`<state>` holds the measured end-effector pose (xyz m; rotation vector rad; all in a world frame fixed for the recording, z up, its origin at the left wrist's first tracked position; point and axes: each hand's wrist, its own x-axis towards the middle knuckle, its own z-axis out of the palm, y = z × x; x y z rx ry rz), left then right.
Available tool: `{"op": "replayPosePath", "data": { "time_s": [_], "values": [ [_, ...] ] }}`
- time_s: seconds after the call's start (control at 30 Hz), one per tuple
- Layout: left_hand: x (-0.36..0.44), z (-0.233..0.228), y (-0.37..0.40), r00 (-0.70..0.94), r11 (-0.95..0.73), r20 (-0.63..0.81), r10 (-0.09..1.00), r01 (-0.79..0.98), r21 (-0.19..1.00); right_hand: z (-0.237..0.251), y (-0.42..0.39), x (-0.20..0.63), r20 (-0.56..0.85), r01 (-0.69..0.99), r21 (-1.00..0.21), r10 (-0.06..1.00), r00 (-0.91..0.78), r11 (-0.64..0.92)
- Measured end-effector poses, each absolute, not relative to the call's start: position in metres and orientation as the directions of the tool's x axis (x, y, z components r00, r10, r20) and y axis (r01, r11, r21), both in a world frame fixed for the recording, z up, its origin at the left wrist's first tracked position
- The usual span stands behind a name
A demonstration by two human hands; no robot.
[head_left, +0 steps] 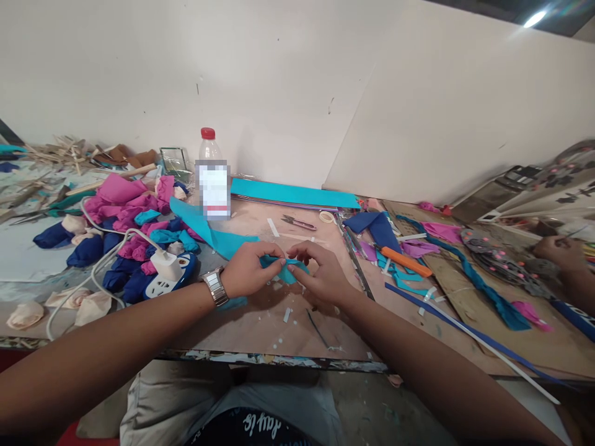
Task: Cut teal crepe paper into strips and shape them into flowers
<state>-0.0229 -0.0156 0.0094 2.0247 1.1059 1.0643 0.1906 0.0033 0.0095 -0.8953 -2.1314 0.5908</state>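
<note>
Two hands meet: the left hand [251, 267] and the right hand [325, 275] both pinch one teal cloth [289, 275] between thumbs and fingertips, just over the tabletop [264, 337]. Beyond lie snips [303, 223]; farther left a bottle [212, 186] stands near heaped bundles [127, 209]. Rightward, an orange cutter [406, 262] rests among scraps [372, 224].

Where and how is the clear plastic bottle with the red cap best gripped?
Likely best by the narrowing upper part of the bottle, just below the red cap, coming from the right: it stands upright, brown tabletop shows to its right, and crumpled pink fabric lies to its left.
</note>
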Motion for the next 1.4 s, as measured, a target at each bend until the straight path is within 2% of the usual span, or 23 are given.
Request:
{"op": "replayPosePath", "data": {
  "time_s": [0.17,0.4,0.57,0.93,1.23,1.4],
  "values": [
    [-0.023,0.010,-0.016,0.350,-0.468,0.342,0.872,0.393,0.791,0.007,0.005,0.192,0.589,0.356,-0.516,0.624,-0.514,0.779],
    [-0.022,0.009,-0.013,0.324,-0.397,0.292,0.900,0.329,0.857,0.007,0.008,0.194,0.685,0.356,-0.422,0.551,-0.477,0.834],
    [-0.023,0.007,-0.010,0.318,-0.339,0.251,0.914,0.261,0.904,0.009,0.010,0.195,0.677,0.367,-0.370,0.518,-0.522,0.853],
    [-0.022,0.010,-0.013,0.341,-0.341,0.243,0.908,0.264,0.902,0.012,0.004,0.194,0.630,0.367,-0.370,0.521,-0.576,0.853],
    [-0.022,0.009,-0.011,0.359,-0.337,0.238,0.903,0.244,0.909,0.016,0.007,0.195,0.643,0.414,-0.189,0.431,-0.633,0.891],
    [-0.021,0.010,-0.012,0.354,-0.334,0.236,0.905,0.246,0.910,0.016,0.008,0.196,0.640,0.419,-0.154,0.414,-0.648,0.895]
  ]
}}
